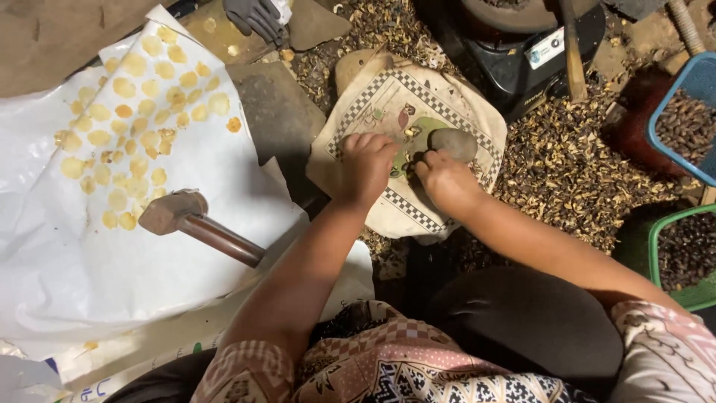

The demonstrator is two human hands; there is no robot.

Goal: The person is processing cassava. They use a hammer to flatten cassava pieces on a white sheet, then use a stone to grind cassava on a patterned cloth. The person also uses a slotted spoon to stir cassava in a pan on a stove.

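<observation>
My right hand (446, 181) grips a smooth grey stone (453, 143) over a patterned cloth (403, 104) with a checkered border. My left hand (365, 166) rests on the same cloth just left of the stone, fingers curled down around something small that I cannot make out. Both hands sit close together at the cloth's middle.
A white sheet (216, 172) on the left carries several flattened yellow discs (142, 112). A flat-headed tool with a brown handle (195, 222) lies on it. Dark husks (567, 164) litter the floor. A blue basket (690, 119) and a green one (682, 257) hold dark seeds at right.
</observation>
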